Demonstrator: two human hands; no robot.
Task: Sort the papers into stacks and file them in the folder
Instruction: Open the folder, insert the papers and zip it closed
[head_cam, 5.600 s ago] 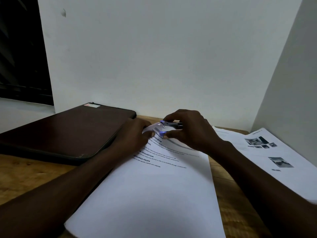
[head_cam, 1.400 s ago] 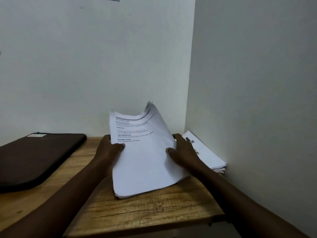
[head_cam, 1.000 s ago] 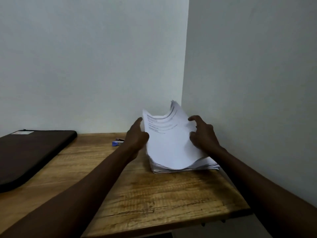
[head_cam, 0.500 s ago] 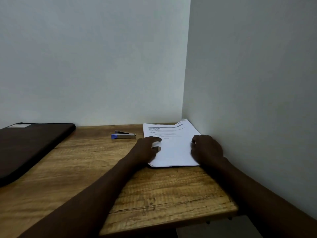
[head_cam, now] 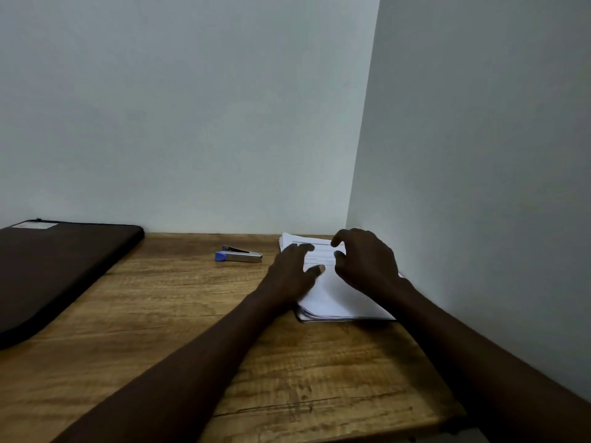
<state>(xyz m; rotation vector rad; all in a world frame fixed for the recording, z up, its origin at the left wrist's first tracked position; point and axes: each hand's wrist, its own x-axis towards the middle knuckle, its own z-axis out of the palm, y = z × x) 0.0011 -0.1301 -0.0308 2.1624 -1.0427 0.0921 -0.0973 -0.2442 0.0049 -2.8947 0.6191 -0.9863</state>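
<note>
Wood-grain worktop (head_cam: 192,330), brown and streaky, fills the lower half of my head view and runs into a corner where two plain pale walls meet. The papers (head_cam: 335,302) lie as one white stack in that corner, on the worktop's right side, close against the right-hand wall. I can see a dark heading bar and a few printed lines on the top sheet, but they are too small for me to read.

My left hand (head_cam: 292,273) lies on the stack's left edge, fingers (head_cam: 315,268) straight and flat on the top sheet, gripping nothing. My right hand (head_cam: 364,263) is over the far part of the stack with its fingers loosely arched and apart; I see nothing held in them.

Left of the papers, just apart from them, a stapler (head_cam: 238,254) with a blue end rests on the wood. Well to the left lies the dark folder (head_cam: 57,270), closed and flat. It bears a pale label (head_cam: 35,224) at its far corner, whose text I cannot make out.
</note>
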